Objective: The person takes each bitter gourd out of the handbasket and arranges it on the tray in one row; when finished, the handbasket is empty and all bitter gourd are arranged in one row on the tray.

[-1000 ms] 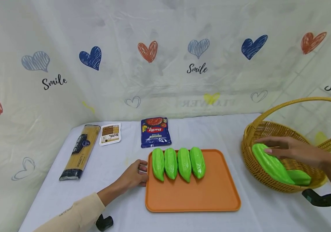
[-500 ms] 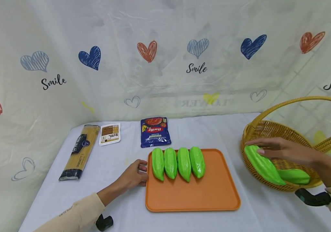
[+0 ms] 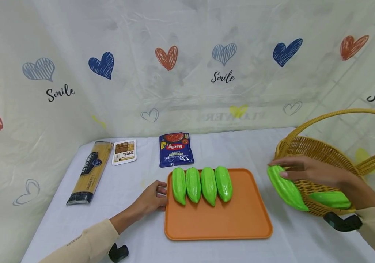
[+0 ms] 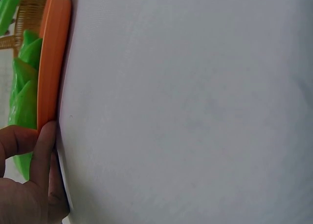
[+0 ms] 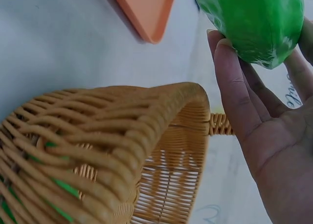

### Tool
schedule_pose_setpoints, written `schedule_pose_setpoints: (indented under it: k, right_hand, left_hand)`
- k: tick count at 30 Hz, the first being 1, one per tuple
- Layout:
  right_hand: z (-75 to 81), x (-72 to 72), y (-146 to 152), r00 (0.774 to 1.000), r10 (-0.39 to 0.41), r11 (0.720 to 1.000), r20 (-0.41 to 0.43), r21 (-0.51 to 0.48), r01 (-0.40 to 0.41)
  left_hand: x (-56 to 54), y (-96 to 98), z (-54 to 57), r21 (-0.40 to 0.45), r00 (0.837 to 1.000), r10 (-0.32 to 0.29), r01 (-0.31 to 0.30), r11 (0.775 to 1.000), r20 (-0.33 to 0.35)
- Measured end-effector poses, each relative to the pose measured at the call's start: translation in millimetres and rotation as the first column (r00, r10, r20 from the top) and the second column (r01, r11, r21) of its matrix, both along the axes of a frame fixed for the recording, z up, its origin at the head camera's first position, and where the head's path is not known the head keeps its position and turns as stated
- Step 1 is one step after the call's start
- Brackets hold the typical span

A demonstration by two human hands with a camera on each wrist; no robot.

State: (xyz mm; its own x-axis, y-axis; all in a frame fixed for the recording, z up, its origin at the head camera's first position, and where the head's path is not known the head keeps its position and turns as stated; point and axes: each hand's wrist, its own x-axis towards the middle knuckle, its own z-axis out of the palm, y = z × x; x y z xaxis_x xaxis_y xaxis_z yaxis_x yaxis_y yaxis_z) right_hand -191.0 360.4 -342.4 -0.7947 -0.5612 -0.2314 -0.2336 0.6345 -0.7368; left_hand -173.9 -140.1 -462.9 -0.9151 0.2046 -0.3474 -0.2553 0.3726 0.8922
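Observation:
My left hand (image 3: 151,197) pinches the left rim of an orange tray (image 3: 220,223); the left wrist view shows fingers on both sides of the tray wall (image 4: 52,62). Several glossy green bitter melons (image 3: 193,185) lie side by side along the tray's upper left part, pointed ends toward me. My right hand (image 3: 312,171) holds another bitter melon (image 3: 287,188) by its upper end, over the left rim of the wicker basket (image 3: 300,146). In the right wrist view, thumb and fingers surround this bitter melon (image 5: 259,23). One more bitter melon (image 3: 332,199) lies in the basket.
The basket's tall handle (image 3: 345,112) arches above it. Behind the tray lies a blue sauce pouch (image 3: 176,150). A spaghetti pack (image 3: 92,171) and a small white packet (image 3: 125,152) lie at the left. A patterned curtain (image 3: 187,91) hangs behind the table.
My right hand has moved left with the bitter melon, carrying it from inside the basket to over its left rim. The left hand and tray have stayed in place.

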Motion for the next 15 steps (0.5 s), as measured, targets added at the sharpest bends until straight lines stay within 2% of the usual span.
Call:
schedule_pose_setpoints:
  k: [6, 15]
  right_hand:
    - [-5.6, -5.4, -5.9, 1.0, -0.004, 1.0, -0.03, 0.021, 0.004]
    - [-11.2, -9.3, -19.0, 1.0, -0.003, 1.0, -0.022, 0.014, 0.004]
  left_hand:
    - [1.0, 0.2, 2.5, 0.001, 1.0, 0.002, -0.002, 1.0, -0.01]
    - [1.6, 0.6, 2.1, 0.006, 1.0, -0.005, 0.006, 1.0, -0.008]
